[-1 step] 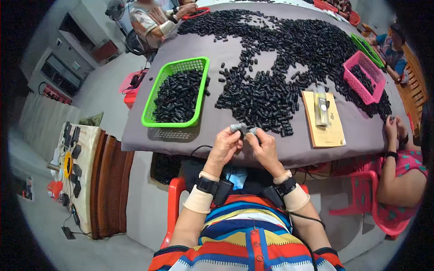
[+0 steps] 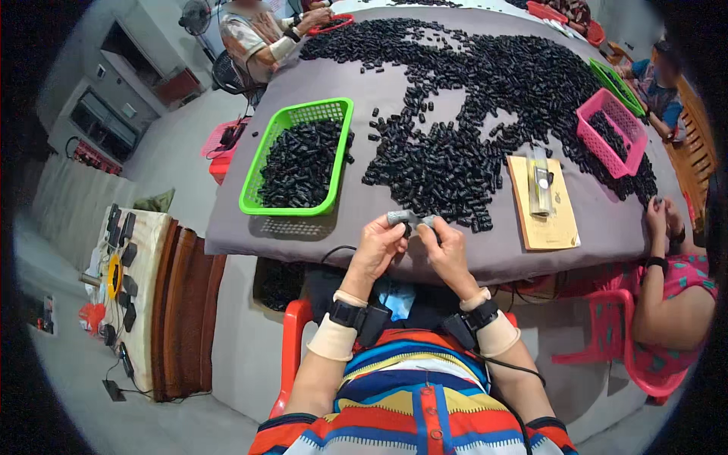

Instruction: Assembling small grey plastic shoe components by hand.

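Observation:
Just beyond the table's front edge, my left hand (image 2: 379, 246) pinches a small black cylindrical part (image 2: 407, 228) between thumb and forefinger. Grey covers wrap the fingertips of both hands. Close beside it, my right hand (image 2: 446, 252) has thumb and forefinger pressed together near the same part; whatever lies in that pinch is hidden. Ahead of my hands spreads a large pile of similar black parts (image 2: 432, 171). A bright green basket (image 2: 284, 211) full of them stands to the left.
A tan pad (image 2: 557, 231) bearing a clear plastic case (image 2: 539, 182) lies to the right. Beyond it is a pink basket (image 2: 626, 163). Other people sit around the grey-covered table (image 2: 227, 235); one person's hands (image 2: 665, 218) work at the right edge. A cable (image 2: 337, 247) runs by my left wrist.
The view has shifted very slightly. My fingers have moved a little on the small black part; both hands stay in nearly the same place.

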